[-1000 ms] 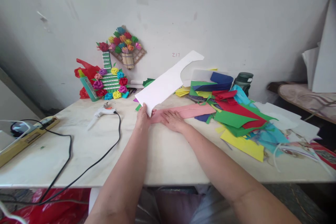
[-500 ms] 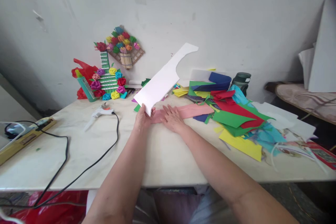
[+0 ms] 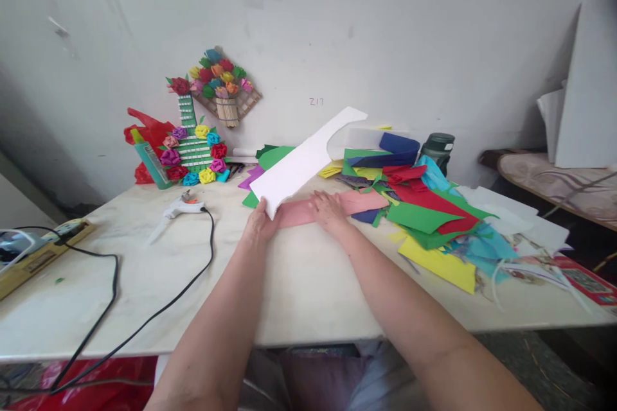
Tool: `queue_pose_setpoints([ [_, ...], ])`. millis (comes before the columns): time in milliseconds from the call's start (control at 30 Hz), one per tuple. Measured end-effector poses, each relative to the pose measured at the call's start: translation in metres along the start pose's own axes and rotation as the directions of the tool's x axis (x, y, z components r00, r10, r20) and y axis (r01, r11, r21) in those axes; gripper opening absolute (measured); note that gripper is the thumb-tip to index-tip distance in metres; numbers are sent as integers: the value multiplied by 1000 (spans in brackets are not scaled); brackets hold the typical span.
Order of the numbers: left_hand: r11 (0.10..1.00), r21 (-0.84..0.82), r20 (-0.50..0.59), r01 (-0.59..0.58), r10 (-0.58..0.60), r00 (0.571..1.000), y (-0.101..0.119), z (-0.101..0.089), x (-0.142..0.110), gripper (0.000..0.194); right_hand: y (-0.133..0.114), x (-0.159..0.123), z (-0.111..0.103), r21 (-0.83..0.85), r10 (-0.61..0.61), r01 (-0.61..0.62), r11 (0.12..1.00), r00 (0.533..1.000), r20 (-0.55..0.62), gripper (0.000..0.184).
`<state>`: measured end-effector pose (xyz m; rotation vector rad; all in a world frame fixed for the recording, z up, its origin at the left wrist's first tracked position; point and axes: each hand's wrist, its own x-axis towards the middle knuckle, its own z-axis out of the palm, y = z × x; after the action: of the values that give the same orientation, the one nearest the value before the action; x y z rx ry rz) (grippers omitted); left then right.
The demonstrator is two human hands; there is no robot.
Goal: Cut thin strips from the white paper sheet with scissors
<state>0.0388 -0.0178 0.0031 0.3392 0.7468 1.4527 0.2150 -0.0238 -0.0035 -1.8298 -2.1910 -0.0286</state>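
Note:
My left hand [image 3: 261,221] grips the lower left end of a white cut-out sheet [image 3: 301,167], long and with a curved notch on its right side. The sheet slants up to the right, its far end raised. Below it a folded strip of pink paper [image 3: 361,202] lies flat on the table. My right hand [image 3: 328,210] rests on this strip with its fingers spread. The left hand's fingertips are partly hidden by the white sheet, close to the strip's left end.
Coloured paper sheets [image 3: 429,215] pile up at the right, near a dark green bottle [image 3: 438,149]. A white glue gun [image 3: 180,209] with a black cord lies left. Behind it stand a glue bottle [image 3: 152,159] and a flower-decorated guitar shape [image 3: 195,148]. A power strip [image 3: 45,257] sits far left.
The white sheet has tilted lower, its far end coming down. My right hand has slid slightly to the right along the pink paper. The camera view has shifted a little.

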Motion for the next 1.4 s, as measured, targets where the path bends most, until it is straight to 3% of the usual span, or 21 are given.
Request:
queue_pose_setpoints([
  [100, 999, -33, 10, 12, -12, 1000, 2, -3, 1, 19, 18, 9, -3, -53, 90, -91, 994, 996, -12, 48],
  [233, 999, -41, -3, 1, -1, 1000, 5, -6, 1, 18, 31, 15, -6, -140, 49, -44, 989, 998, 29, 42],
  [400, 1000, -13, -50, -21, 20, 999, 10, -7, 1, 20, 34, 20, -10, -177, 23, -24, 984, 1000, -4, 38],
  [633, 993, -77, -56, -85, 81, 995, 12, -7, 4, 20, 25, 25, -21, -144, 27, -18, 989, 998, 63, 38],
  [833, 973, -191, 90, -133, 152, 984, 11, -2, -1, 24, 10, 32, -19, -137, -99, 99, 986, 995, 10, 42],
  [967, 977, -185, 122, -103, 127, 984, 2, 4, -2, 25, -10, 39, -11, -124, -157, 155, 980, 988, -2, 38],
  [1133, 992, -110, 64, -66, 73, 995, -5, 3, 3, 27, -31, 50, -5, -90, -192, 186, 978, 980, -53, 37],
  [1300, 994, -108, 15, -32, 34, 999, -5, 4, 4, 26, -26, 51, -2, -97, -194, 182, 979, 972, -130, 39],
  [1400, 990, -135, 18, -33, 36, 999, -5, 6, 3, 25, -11, 45, -4, -57, -96, 87, 995, 976, -196, 34],
])
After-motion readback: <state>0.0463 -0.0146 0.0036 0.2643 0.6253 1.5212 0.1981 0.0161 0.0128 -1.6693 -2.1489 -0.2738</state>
